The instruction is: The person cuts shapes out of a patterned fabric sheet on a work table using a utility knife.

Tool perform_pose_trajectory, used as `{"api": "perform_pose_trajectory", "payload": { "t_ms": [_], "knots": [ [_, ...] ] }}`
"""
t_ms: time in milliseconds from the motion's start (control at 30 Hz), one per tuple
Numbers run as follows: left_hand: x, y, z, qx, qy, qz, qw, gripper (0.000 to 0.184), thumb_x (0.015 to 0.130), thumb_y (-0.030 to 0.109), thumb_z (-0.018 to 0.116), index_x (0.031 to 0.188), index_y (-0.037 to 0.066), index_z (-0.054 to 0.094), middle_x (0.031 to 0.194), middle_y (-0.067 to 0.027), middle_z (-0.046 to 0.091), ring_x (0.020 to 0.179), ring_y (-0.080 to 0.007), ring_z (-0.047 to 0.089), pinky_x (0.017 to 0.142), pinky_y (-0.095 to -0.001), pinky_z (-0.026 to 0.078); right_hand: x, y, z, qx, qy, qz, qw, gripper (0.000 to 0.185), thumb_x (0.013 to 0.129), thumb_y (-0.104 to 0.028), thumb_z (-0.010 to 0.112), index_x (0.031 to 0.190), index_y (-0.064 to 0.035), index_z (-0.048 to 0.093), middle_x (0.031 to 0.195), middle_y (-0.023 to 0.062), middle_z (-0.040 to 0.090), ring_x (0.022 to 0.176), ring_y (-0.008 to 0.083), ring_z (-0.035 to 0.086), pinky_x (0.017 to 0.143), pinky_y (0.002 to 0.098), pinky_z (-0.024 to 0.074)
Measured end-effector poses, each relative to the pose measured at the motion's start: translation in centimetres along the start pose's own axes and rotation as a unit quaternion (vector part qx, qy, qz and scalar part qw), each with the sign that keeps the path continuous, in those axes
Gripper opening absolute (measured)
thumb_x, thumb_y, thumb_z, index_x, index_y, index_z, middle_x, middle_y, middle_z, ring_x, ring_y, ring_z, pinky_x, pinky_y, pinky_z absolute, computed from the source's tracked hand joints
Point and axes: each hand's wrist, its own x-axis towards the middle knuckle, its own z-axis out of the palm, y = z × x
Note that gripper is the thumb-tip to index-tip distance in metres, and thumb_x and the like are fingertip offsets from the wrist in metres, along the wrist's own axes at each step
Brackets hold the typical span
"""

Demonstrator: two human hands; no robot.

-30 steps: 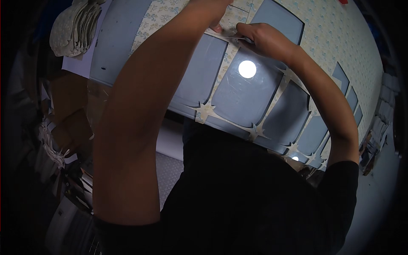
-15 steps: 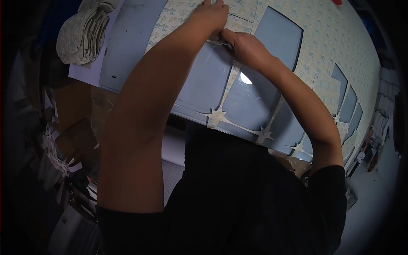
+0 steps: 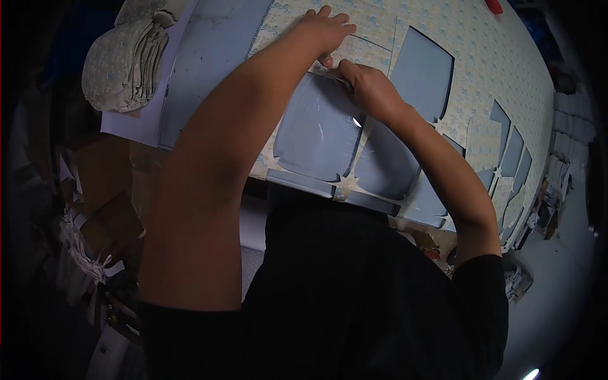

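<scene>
A pale patterned sheet (image 3: 418, 14) with curved cut-outs lies on the blue-grey table (image 3: 215, 54). My left hand (image 3: 326, 31) rests on it near the top, its fingers spread and the palm turned down. Just to the right, my right hand (image 3: 373, 88) is closed around a thin tool, of which only a small dark part shows at the fingertips. That tool sits at the upper edge of a cut-out (image 3: 316, 123), close to my left thumb. What type of tool it is, I cannot make out. Narrow star-shaped strips (image 3: 342, 189) of the sheet run along the near edge.
Stacked patterned cut pieces (image 3: 120, 66) sit on white paper (image 3: 136, 126) at the left. A red object (image 3: 494, 6) lies at the top right. Cardboard (image 3: 101, 168) and a bundle of white strips (image 3: 85, 256) are below the table's left side.
The view has shifted, and the sheet appears lower in it. My left hand now shows whole, with spread fingers. My right hand has moved left along the sheet, nearer my left thumb.
</scene>
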Motion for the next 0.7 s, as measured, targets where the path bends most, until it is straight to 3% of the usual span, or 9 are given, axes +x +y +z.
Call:
{"api": "perform_pose_trajectory", "payload": {
  "t_ms": [67,133,267,333,367,433,567,633,700],
  "knots": [
    [0.4,-0.2,0.4,0.002,-0.001,0.003,1.000,0.109,0.063,0.013,0.094,0.157,0.028,0.043,0.165,-0.0015,0.037,0.144,-0.0353,0.041,0.116,-0.0523,0.040,0.4,-1.1,1.0,0.002,0.017,0.011,1.000,0.021,0.090,-0.007,0.071,0.101,-0.0052,0.053,0.090,0.0198,0.069,0.083,0.0427,0.069,0.071,0.0482,0.0550],
    [0.4,-0.4,0.6,0.017,0.002,0.008,1.000,0.097,0.071,0.015,0.088,0.157,0.029,0.044,0.165,-0.0011,0.038,0.146,-0.0351,0.039,0.115,-0.0518,0.040,0.8,-2.0,2.0,0.002,0.055,0.055,0.997,0.021,0.091,-0.008,0.071,0.105,-0.0052,0.055,0.092,0.0206,0.070,0.083,0.0437,0.069,0.070,0.0489,0.0553],
    [1.5,-1.0,2.5,0.003,0.048,0.016,0.999,0.093,0.069,0.019,0.091,0.151,0.029,0.049,0.158,0.0003,0.044,0.148,-0.0340,0.036,0.114,-0.0537,0.039,1.9,-3.3,3.6,0.029,0.081,0.121,0.989,0.027,0.089,-0.007,0.071,0.112,-0.0048,0.057,0.097,0.0217,0.072,0.086,0.0449,0.069,0.072,0.0497,0.0560],
    [1.7,-1.1,2.8,0.006,0.071,0.021,0.997,0.072,0.080,0.020,0.082,0.146,0.028,0.054,0.156,-0.0003,0.047,0.147,-0.0330,0.038,0.113,-0.0533,0.039,2.4,-3.7,4.7,0.036,0.115,0.177,0.977,0.032,0.088,-0.007,0.071,0.118,-0.0048,0.059,0.102,0.0224,0.073,0.090,0.0452,0.070,0.075,0.0492,0.0567],
    [1.8,-1.3,2.8,0.007,0.073,0.023,0.997,0.072,0.080,0.020,0.082,0.146,0.028,0.054,0.156,-0.0003,0.047,0.147,-0.0330,0.038,0.113,-0.0533,0.039,2.7,-3.8,5.1,0.034,0.117,0.178,0.976,0.032,0.088,-0.007,0.071,0.118,-0.0048,0.059,0.102,0.0224,0.073,0.090,0.0452,0.070,0.075,0.0492,0.0567],
    [1.8,-1.6,3.1,-0.007,0.088,0.046,0.995,0.054,0.088,0.022,0.072,0.141,0.021,0.059,0.151,-0.0010,0.051,0.145,-0.0321,0.041,0.112,-0.0515,0.039,3.2,-4.4,5.6,0.048,0.197,0.149,0.968,0.024,0.090,-0.010,0.067,0.110,-0.0022,0.055,0.082,0.0268,0.069,0.078,0.0470,0.068,0.068,0.0537,0.0539],
    [2.2,-1.8,3.5,0.012,0.113,0.042,0.993,0.049,0.089,0.023,0.071,0.137,0.015,0.062,0.148,-0.0027,0.054,0.142,-0.0318,0.043,0.111,-0.0496,0.040,3.3,-4.8,5.3,0.034,0.194,0.167,0.966,0.026,0.089,-0.008,0.068,0.111,-0.0031,0.056,0.089,0.0257,0.071,0.081,0.0464,0.069,0.070,0.0535,0.0543],
    [1.7,-1.7,2.5,-0.001,0.074,0.019,0.997,0.049,0.089,0.022,0.071,0.136,0.011,0.062,0.147,-0.0048,0.054,0.140,-0.0309,0.045,0.113,-0.0486,0.038,3.0,-4.2,4.3,0.083,0.170,0.161,0.969,0.027,0.088,-0.009,0.071,0.111,-0.0037,0.058,0.096,0.0220,0.073,0.086,0.0449,0.070,0.073,0.0511,0.0551],
    [1.0,-1.7,1.8,0.000,0.072,0.023,0.997,0.048,0.089,0.022,0.071,0.136,0.013,0.063,0.147,-0.0056,0.054,0.140,-0.0310,0.046,0.113,-0.0489,0.038,2.8,-3.2,2.8,0.098,0.128,0.159,0.974,0.028,0.089,-0.008,0.072,0.114,-0.0050,0.060,0.101,0.0205,0.074,0.090,0.0430,0.071,0.077,0.0469,0.0562]
  ]
}}
